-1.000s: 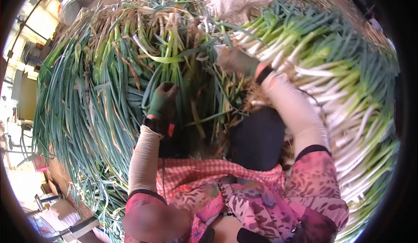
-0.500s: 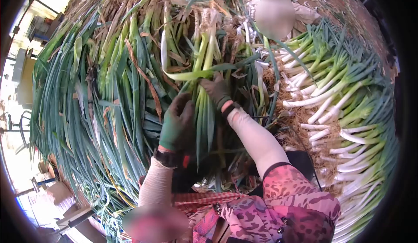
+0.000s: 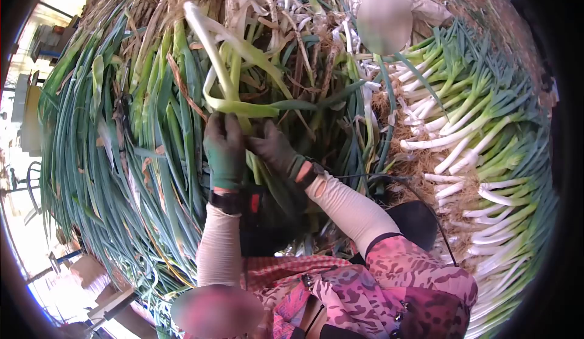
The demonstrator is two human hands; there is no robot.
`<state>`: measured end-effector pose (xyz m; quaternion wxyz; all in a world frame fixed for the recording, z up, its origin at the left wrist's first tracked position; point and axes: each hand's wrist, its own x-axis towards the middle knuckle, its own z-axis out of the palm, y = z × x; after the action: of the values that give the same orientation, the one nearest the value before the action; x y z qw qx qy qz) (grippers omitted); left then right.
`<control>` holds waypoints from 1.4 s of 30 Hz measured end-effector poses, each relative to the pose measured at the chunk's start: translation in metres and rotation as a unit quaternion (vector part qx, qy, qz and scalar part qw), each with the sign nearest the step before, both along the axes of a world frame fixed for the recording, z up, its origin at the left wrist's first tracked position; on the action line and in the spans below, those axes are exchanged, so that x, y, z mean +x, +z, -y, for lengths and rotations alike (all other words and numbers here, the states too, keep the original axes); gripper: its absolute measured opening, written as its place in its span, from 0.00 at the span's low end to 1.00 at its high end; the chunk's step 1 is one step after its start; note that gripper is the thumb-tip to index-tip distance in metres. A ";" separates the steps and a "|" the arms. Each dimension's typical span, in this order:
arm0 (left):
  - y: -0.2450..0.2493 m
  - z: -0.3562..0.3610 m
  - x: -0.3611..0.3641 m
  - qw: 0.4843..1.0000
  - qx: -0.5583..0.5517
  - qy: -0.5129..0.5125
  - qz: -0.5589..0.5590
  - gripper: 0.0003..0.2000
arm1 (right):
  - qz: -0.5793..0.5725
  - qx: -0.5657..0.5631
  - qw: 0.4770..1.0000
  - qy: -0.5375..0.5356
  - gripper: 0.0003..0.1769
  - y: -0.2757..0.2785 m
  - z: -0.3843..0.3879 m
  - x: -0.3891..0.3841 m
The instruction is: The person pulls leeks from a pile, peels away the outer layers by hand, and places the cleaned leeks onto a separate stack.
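Observation:
My left hand (image 3: 225,150), in a dark and green glove, is closed round the stalks of a few green onions (image 3: 228,74) at the middle of the view. Close on its right, my right hand (image 3: 274,150), also gloved, has its fingers pressed against the same stalks. The white ends point up and to the left, and a pale green leaf bends across the stalks just above my fingers. Below my hands the green leaves hang down, partly blurred and in shadow.
A thick heap of uncleaned green onions (image 3: 79,156) fills the left side. On the right lie rows of onions with bare white stems (image 3: 444,138). A pale cloth (image 3: 426,13) is at the top right. A thin dark cord (image 3: 429,205) runs right of my right arm.
Both hands have moved left with the held onions. The stalks now lean up to the left, with one white end raised higher, and my right hand has dropped slightly.

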<state>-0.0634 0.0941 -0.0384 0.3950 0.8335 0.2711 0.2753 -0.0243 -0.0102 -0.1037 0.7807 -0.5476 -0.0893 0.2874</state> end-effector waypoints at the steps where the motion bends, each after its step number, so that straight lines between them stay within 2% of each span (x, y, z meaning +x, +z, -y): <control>1: 0.003 0.002 0.000 0.990 0.135 0.010 -0.045 0.15 | -0.018 0.014 1.000 0.021 0.20 -0.004 0.002 0.003; 2: 0.009 0.002 -0.004 0.978 0.198 0.022 -0.063 0.15 | -0.035 0.028 0.998 0.043 0.18 -0.007 0.005 0.006; 3: 0.006 -0.002 -0.007 0.990 0.119 -0.007 -0.073 0.15 | -0.053 0.043 0.996 0.064 0.17 -0.008 0.009 0.010; 4: -0.001 -0.009 -0.010 0.995 0.038 -0.037 -0.084 0.15 | -0.070 0.004 0.993 0.100 0.16 -0.012 0.014 0.016; 5: -0.008 -0.013 -0.013 0.992 -0.044 -0.067 -0.094 0.14 | -0.084 0.028 0.991 0.100 0.15 -0.014 0.017 0.014; 6: -0.008 -0.010 -0.014 0.981 0.114 -0.054 -0.150 0.14 | -0.097 0.052 0.989 0.101 0.15 -0.006 0.019 0.013; 7: -0.007 -0.009 -0.016 0.987 -0.002 -0.072 -0.144 0.14 | -0.109 0.076 0.986 0.102 0.14 0.002 0.022 0.012; 9: 0.003 -0.003 -0.019 0.958 -0.235 -0.103 -0.128 0.14 | -0.070 0.053 0.994 0.060 0.13 0.011 0.034 0.009; 10: 0.023 0.002 -0.019 0.945 -0.295 -0.105 -0.093 0.13 | -0.051 0.043 0.997 0.040 0.12 0.019 0.040 0.008; 13: 0.038 -0.007 -0.026 0.934 -0.351 -0.068 0.011 0.14 | 0.119 -0.041 0.990 -0.062 0.10 0.053 0.057 0.019; 14: 0.047 -0.006 -0.026 0.915 -0.393 -0.092 0.003 0.17 | 0.137 -0.092 0.986 -0.027 0.09 0.064 0.058 0.012; 17: 0.042 -0.003 -0.028 0.919 -0.380 -0.105 0.005 0.18 | 0.292 -0.016 0.954 0.071 0.10 0.068 0.039 -0.014; 18: 0.041 -0.003 -0.028 0.921 -0.374 -0.110 0.007 0.19 | 0.291 0.031 0.954 0.071 0.15 0.059 0.037 -0.016; 20: 0.043 -0.004 -0.026 0.937 -0.335 -0.099 -0.008 0.17 | 0.376 -0.042 0.925 0.017 0.16 0.018 0.052 0.001; 22: 0.049 -0.008 -0.028 0.947 -0.313 -0.069 -0.033 0.14 | 0.225 -0.067 0.969 -0.080 0.15 -0.030 0.071 0.027; 23: 0.053 -0.011 -0.033 0.943 -0.324 -0.057 -0.045 0.14 | 0.023 -0.053 0.987 -0.147 0.14 -0.059 0.081 0.039; 25: 0.054 -0.014 -0.039 0.945 -0.318 -0.049 -0.050 0.14 | 0.033 -0.288 0.921 -0.258 0.15 -0.176 0.095 0.068; 26: 0.052 -0.012 -0.041 0.950 -0.304 -0.051 -0.044 0.14 | 0.203 -0.459 0.827 -0.254 0.16 -0.219 0.094 0.080; 28: 0.053 -0.005 -0.043 0.955 -0.291 -0.055 -0.033 0.13 | 0.213 -0.562 0.784 -0.157 0.16 -0.220 0.081 0.094; 31: 0.072 0.013 -0.043 0.947 -0.319 -0.024 -0.037 0.16 | 0.195 -0.655 0.729 -0.038 0.17 -0.211 0.051 0.109; 32: 0.071 0.012 -0.048 0.939 -0.335 -0.017 -0.075 0.16 | 0.202 -0.675 0.709 0.000 0.17 -0.207 0.045 0.110; 36: 0.073 0.019 -0.060 0.943 -0.319 -0.024 -0.096 0.15 | 0.251 -0.695 0.661 0.127 0.19 -0.162 0.057 0.119; 38: 0.075 0.024 -0.064 0.951 -0.299 -0.011 -0.078 0.14 | 0.265 -0.704 0.642 0.148 0.20 -0.153 0.071 0.123; 41: 0.081 0.024 -0.074 0.947 -0.310 -0.020 -0.079 0.14 | 0.311 -0.769 0.546 0.115 0.20 -0.202 0.100 0.114; 42: 0.085 0.026 -0.079 0.949 -0.305 -0.018 -0.078 0.15 | 0.418 -0.768 0.482 0.055 0.18 -0.201 0.116 0.104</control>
<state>-0.1426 0.0685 0.0462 0.6127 0.6969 0.3571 0.1065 0.0800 -0.1261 -0.3042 -0.0968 -0.9788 -0.1791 0.0207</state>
